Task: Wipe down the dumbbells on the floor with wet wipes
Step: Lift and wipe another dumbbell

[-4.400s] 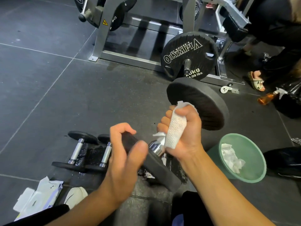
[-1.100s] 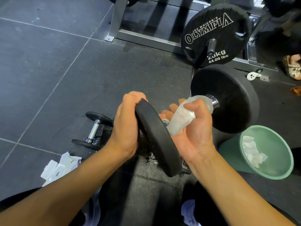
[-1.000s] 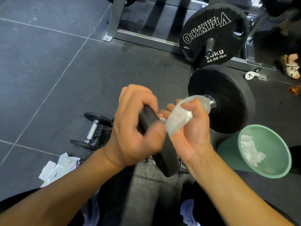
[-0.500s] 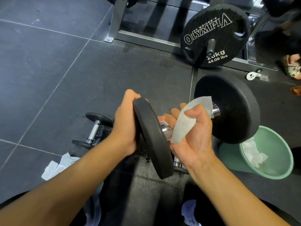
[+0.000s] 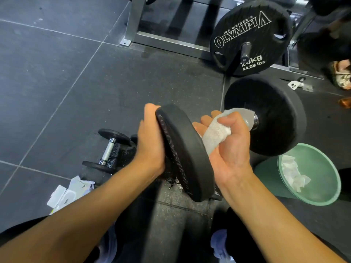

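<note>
Left hand point(image 5: 150, 141) grip curls over near plate edge of large dumbbell point(image 5: 182, 152). Right hand point(image 5: 229, 149) grip wraps wet wipe point(image 5: 216, 133) round dumbbell handle. Small dumbbell point(image 5: 109, 149) on floor point(image 5: 57, 82) left of large dumbbell; green bin point(image 5: 322, 166) with used wipes right of it; wipe pack point(image 5: 64, 194) lower left.

just one wide-angle head cam, aimed steeply down, left hand point(image 5: 150, 141) and right hand point(image 5: 229, 149) up close mid-frame, floor point(image 5: 57, 82) and weight plate point(image 5: 247, 35) farther ahead
</note>
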The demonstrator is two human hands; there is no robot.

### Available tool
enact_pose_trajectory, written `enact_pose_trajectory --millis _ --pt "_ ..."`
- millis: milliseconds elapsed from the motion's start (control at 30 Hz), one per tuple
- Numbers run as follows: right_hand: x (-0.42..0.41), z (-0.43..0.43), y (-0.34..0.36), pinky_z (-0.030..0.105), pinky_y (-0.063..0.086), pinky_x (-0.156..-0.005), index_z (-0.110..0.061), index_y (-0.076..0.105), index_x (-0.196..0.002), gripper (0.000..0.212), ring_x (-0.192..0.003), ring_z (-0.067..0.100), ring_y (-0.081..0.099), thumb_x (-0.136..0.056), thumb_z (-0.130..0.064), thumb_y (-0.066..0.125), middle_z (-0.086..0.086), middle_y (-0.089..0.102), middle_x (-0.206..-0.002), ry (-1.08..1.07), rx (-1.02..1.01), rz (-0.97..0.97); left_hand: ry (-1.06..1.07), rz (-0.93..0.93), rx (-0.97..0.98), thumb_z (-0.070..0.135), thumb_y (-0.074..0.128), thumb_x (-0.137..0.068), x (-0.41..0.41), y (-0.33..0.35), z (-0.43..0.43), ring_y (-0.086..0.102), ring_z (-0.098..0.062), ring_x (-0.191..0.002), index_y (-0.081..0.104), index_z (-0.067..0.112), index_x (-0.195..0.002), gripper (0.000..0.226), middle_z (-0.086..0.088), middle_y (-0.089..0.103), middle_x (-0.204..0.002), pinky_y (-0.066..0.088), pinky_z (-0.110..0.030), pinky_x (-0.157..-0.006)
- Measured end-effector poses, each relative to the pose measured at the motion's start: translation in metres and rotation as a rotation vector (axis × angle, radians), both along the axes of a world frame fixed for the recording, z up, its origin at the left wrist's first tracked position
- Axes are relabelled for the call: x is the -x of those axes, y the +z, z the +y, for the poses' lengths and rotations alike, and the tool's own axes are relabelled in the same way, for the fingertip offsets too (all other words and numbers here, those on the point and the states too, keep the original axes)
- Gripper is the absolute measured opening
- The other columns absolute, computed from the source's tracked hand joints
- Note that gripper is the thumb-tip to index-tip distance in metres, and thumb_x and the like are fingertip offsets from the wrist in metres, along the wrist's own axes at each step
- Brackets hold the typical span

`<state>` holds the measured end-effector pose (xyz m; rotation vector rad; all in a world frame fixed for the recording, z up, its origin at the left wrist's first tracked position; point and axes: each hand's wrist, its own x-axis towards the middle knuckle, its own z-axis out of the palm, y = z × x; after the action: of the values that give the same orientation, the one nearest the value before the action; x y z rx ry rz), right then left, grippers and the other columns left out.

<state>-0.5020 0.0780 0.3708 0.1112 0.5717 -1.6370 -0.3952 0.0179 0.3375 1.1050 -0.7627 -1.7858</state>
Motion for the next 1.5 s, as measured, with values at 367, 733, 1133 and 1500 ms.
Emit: enact_pose_trajectory --millis 367,733,1133,1500 --pt "0.006 0.002 -0.012 0.024 0.033 -0.046 -0.024 0.024 -0.066 0.027 -0.048 0.011 0.026 -0.082 -0.013 0.042 -0.005 0.02 -0.058 0.091 -0.062 0.064 -0.087 -0.723 1.898 0.025 0.064 -0.069 -0.016 0.034 0.035 0.061 -0.024 -0.072 0.072 0.01 -0.056 0.022 -0.006 0.067 -0.064 0.046 -0.04 -0.072" --pt "0.008 0.005 -0.013 0.032 0.047 -0.055 -0.021 0.032 -0.06 0.02 -0.044 0.015 0.032 -0.074 -0.008 0.04 -0.004 0.026 -0.053 0.059 0.032 0.067 -0.082 0.116 -0.516 0.044 0.045 -0.101 -0.007 -0.004 0.027 0.064 -0.024 -0.054 0.063 0.015 -0.069 0.047 -0.01 0.062 -0.062 0.05 -0.031 -0.059" --pt "0.004 0.0 -0.015 0.033 0.049 -0.056 -0.02 0.03 -0.059 0.026 -0.044 0.017 0.035 -0.08 -0.007 0.037 -0.003 0.025 -0.054 0.06 -0.018 0.046 -0.14 0.102 -0.615 0.041 0.043 -0.104 -0.005 -0.015 0.032 0.067 -0.027 -0.048 0.068 0.012 -0.069 0.053 -0.012 0.067 -0.062 0.055 -0.032 -0.056" --pt "0.0 0.0 -0.012 0.022 0.04 -0.047 -0.021 0.028 -0.065 0.021 -0.052 0.013 0.025 -0.076 -0.01 0.042 -0.003 0.026 -0.059 0.132 -0.112 0.028 -0.252 -0.517 1.533 0.014 0.047 -0.088 -0.023 0.035 0.007 0.049 -0.033 -0.053 0.06 -0.002 -0.057 0.037 -0.017 0.053 -0.058 0.04 -0.046 -0.054"
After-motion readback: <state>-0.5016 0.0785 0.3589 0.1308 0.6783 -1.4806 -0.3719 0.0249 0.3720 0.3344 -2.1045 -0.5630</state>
